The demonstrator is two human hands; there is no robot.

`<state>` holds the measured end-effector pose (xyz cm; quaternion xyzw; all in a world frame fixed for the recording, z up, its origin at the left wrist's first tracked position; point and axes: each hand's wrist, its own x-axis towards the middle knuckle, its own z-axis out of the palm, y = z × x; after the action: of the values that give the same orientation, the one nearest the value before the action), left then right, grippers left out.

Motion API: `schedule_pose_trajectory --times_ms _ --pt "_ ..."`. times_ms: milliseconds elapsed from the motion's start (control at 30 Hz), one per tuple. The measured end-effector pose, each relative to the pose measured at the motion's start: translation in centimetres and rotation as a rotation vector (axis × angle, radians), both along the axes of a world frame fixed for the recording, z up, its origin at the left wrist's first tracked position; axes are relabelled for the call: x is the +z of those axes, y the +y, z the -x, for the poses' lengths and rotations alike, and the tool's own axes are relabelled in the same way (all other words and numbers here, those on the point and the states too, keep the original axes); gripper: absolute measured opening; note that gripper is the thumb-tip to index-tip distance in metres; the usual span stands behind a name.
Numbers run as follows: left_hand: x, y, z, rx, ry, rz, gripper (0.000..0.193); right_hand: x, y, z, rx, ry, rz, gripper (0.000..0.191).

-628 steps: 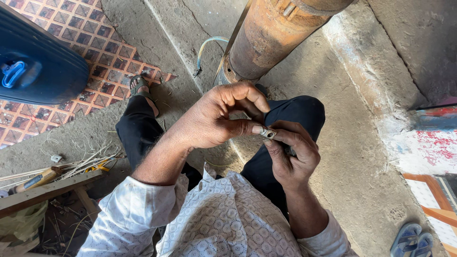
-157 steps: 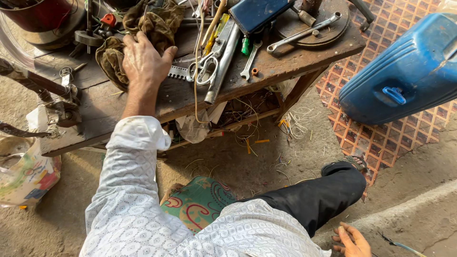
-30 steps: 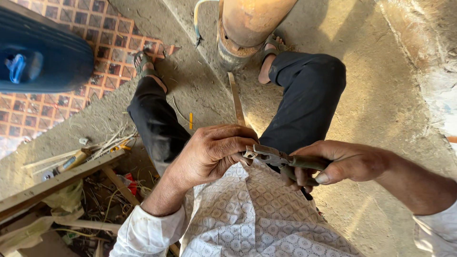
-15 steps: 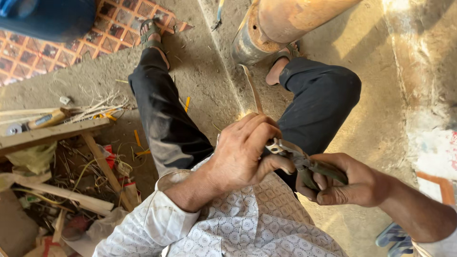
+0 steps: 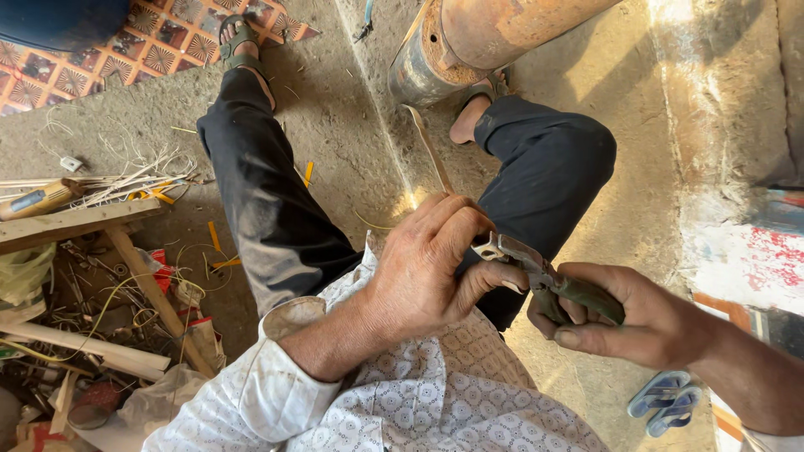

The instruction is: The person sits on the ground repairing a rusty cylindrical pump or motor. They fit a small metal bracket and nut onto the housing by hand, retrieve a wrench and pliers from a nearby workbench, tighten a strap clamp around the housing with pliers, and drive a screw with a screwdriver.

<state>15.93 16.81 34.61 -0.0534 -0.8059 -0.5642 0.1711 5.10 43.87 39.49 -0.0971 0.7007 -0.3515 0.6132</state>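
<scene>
Above the lap, pliers between both hands, well clear of rusty cylinder

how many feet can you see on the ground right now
2: one sandalled foot at top left by the patterned mat, the other foot beside the rusty cylinder.

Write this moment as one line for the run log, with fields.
right hand: grips green-handled pliers | left hand: fingers at the pliers' head | posture: seated on concrete floor | nearby: rusty cylinder, wooden bench
</scene>
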Motion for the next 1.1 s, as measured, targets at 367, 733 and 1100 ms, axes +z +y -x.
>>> schedule_pose_trajectory --times_ms 367,733,1100 --pt "-0.2 0.1 3.0 -0.008 0.047 0.044 0.042 0.8 -0.9 2.5 0.041 0.134 0.241 0.028" --pt "0.2 -0.5 7.5 -0.024 0.118 -0.031 0.037 0.4 -0.1 7.2 -0.156 -0.066 0.424 0.022" --pt "1.9 -3.8 17.1 0.061 -0.158 -0.176 0.027 -5.6 -3.4 7.6 -0.498 0.142 0.525 0.034"
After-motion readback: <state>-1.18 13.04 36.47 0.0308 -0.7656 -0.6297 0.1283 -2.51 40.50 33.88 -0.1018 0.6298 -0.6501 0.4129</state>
